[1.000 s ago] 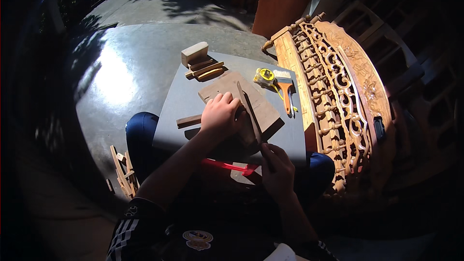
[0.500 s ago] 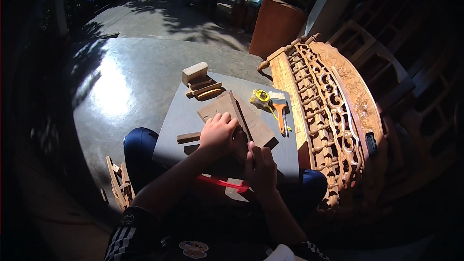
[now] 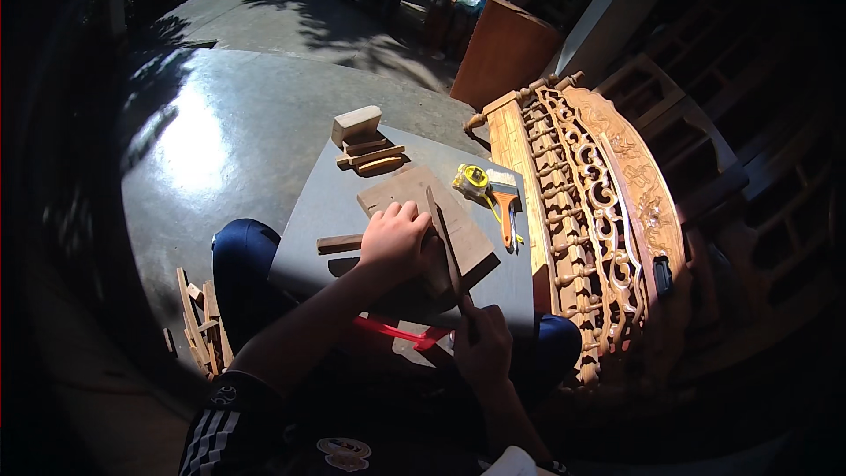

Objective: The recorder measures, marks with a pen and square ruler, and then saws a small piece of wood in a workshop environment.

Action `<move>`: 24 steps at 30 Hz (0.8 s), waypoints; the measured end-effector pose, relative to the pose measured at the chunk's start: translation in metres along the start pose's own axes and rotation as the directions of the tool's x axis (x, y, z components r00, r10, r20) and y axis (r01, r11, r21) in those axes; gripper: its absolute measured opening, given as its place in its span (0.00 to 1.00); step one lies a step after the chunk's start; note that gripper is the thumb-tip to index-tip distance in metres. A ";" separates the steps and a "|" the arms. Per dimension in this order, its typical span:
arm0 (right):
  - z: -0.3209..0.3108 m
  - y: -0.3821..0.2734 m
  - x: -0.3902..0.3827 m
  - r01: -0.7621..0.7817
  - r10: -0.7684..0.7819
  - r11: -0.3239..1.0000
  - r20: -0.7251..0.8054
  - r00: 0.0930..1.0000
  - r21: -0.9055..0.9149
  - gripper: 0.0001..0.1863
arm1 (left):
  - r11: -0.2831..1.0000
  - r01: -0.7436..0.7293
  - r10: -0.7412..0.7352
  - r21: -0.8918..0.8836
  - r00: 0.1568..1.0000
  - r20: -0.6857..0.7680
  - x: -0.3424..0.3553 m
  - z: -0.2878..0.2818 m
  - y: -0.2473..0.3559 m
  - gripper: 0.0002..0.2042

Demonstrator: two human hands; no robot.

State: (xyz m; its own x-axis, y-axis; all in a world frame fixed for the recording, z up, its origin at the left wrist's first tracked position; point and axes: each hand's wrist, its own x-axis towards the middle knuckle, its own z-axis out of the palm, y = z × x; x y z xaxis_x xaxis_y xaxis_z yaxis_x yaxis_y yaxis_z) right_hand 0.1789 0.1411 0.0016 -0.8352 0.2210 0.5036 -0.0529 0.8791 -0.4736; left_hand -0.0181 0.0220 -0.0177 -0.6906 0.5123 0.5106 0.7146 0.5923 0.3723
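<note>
My right hand is closed around the near end of a long, narrow, dark file, which tapers toward its far tip. The file slants across a flat wooden board on a small grey table. My left hand presses down beside the file, its fingers curled over a small wooden piece that is mostly hidden and in shadow. Just left of that hand lies a short dark wooden stick.
Toward the table's far edge are a pale wood block and several thin strips. On the right lie a yellow tape measure and a paintbrush. A carved wooden bench stands at right; offcuts lie on the floor at left.
My right hand has drawn the file back toward me and slightly right. The left hand stays at the same spot on the board. The whole view has shifted a little.
</note>
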 end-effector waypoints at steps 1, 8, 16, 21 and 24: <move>-0.007 -0.002 -0.007 0.017 -0.017 1.000 -0.018 1.000 0.004 0.13 | 1.000 0.007 -0.007 -0.003 1.000 -0.004 -0.001 0.000 -0.002 0.11; 0.004 0.006 -0.003 0.076 -0.073 0.997 -0.067 0.995 0.032 0.15 | 0.997 -0.064 0.065 -0.032 0.997 0.036 0.003 0.001 -0.001 0.13; 0.040 0.023 0.038 0.116 -0.116 0.993 -0.066 0.991 0.004 0.18 | 0.998 -0.057 0.056 -0.028 0.998 -0.030 0.009 0.000 0.003 0.10; 0.033 0.028 0.032 0.134 -0.133 0.990 -0.026 0.991 0.034 0.19 | 1.000 -0.014 0.014 -0.017 1.000 0.008 0.006 -0.001 0.004 0.10; 0.030 0.031 0.023 0.146 -0.146 0.988 -0.011 0.989 0.055 0.20 | 0.999 -0.026 0.026 -0.022 0.999 0.020 0.004 0.000 0.010 0.10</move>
State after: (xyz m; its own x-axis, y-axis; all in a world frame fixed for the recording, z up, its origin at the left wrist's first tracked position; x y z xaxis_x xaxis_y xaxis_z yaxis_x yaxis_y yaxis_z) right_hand 0.1413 0.1606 -0.0231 -0.8127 0.0950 0.5748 -0.2041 0.8776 -0.4337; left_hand -0.0135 0.0300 -0.0119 -0.6737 0.5403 0.5043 0.7345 0.5649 0.3760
